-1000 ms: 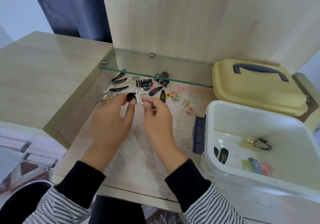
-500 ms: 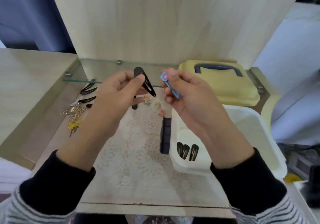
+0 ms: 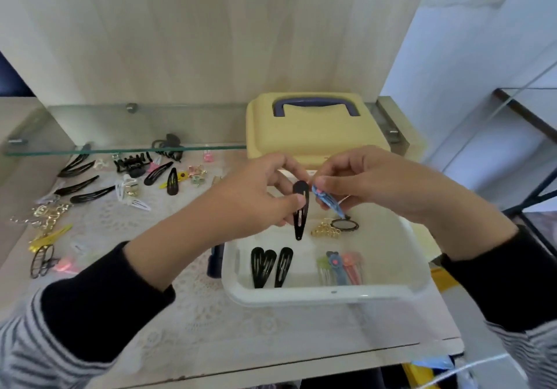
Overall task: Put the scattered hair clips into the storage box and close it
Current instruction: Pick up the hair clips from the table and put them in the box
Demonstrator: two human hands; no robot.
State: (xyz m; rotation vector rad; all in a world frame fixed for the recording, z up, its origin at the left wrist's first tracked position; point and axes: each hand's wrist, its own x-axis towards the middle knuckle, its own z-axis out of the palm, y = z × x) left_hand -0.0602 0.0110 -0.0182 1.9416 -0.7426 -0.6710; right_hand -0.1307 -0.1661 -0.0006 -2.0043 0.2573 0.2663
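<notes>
Above the far half of the open storage box (image 3: 331, 293), crowded — left hand (image 3: 253, 202) pinching a black clip (image 3: 301, 214), right hand (image 3: 376, 184) a blue clip (image 3: 327, 203), almost touching. Near half of the mouth free. Behind, walled by the yellow lid (image 3: 301, 138). Leftward, scattered clips (image 3: 172, 181) — rear ones under a glass shelf (image 3: 120, 148). Bare lace mat (image 3: 196, 313) in front.

Clip-pinching hands (image 3: 259, 196) over storage box (image 3: 301, 293)

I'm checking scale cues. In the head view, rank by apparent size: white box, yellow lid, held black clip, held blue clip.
1-2. white box and yellow lid: too close to rank; the box is nearer, the lid partly hidden.
3. held black clip
4. held blue clip, partly covered.
</notes>
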